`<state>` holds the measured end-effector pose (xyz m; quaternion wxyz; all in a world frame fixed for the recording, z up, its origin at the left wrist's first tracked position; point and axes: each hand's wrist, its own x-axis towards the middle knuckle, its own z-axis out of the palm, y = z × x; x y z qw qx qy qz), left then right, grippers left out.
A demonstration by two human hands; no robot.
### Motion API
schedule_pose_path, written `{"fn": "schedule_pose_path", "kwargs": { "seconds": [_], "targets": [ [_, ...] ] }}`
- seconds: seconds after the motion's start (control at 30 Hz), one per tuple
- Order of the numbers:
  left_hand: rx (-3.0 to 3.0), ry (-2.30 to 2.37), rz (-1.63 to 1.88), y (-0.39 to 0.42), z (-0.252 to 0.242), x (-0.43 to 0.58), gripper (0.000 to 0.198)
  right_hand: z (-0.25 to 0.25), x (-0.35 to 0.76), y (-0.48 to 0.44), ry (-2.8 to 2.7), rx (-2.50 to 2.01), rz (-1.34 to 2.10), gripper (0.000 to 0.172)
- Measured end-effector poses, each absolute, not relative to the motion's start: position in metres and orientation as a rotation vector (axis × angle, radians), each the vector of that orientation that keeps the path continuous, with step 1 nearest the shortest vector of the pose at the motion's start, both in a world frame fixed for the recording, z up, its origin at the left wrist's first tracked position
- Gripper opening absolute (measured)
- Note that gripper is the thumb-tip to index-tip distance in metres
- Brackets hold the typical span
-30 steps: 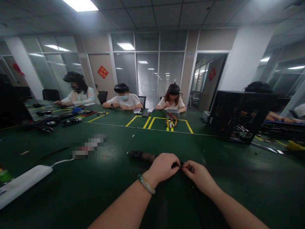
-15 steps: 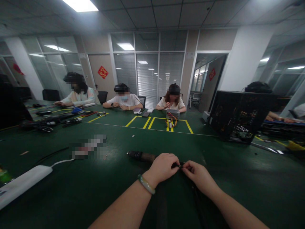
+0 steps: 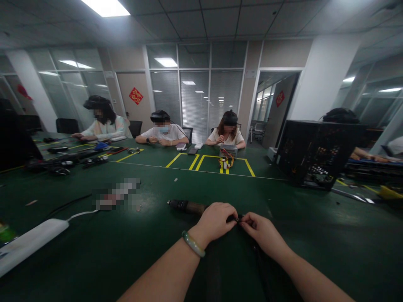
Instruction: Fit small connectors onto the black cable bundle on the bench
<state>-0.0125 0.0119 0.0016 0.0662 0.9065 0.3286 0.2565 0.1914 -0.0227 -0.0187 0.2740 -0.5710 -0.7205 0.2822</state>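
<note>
Near the middle of the green table, my left hand (image 3: 218, 218) and my right hand (image 3: 262, 235) meet, fingertips pinched. Between them is a small dark piece (image 3: 238, 219) with a shiny spot, too small to name; both hands seem to be on it. A cylindrical tool (image 3: 189, 206) with a brown body and a narrow metallic tip lies behind my left hand, tip to the left, its other end hidden. From under my right hand a black cable (image 3: 260, 262) runs toward me. A green-white bangle (image 3: 193, 244) circles my left wrist.
A white power strip (image 3: 34, 243) lies at left with a white cord. A black computer case (image 3: 317, 153) stands at right. Across the table (image 3: 151, 184) sit several people; a grey box with coloured wires (image 3: 228, 153) is before one. Cables and tools (image 3: 72, 159) crowd the far left.
</note>
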Motion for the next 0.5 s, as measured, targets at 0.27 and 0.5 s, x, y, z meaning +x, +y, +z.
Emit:
{"fn": "schedule_pose_path", "kwargs": {
  "seconds": [0.27,0.5],
  "targets": [
    [2.708,1.084,0.756,0.0103,0.0018,-0.0112,0.01,-0.0193,0.1894,-0.0221,-1.908,-1.517,0.787,0.017],
    [2.735,1.03,0.768,0.011,0.0018,-0.0121,0.009,-0.0238,0.1923,-0.0202,-1.914,-1.545,0.782,0.019]
  ]
}}
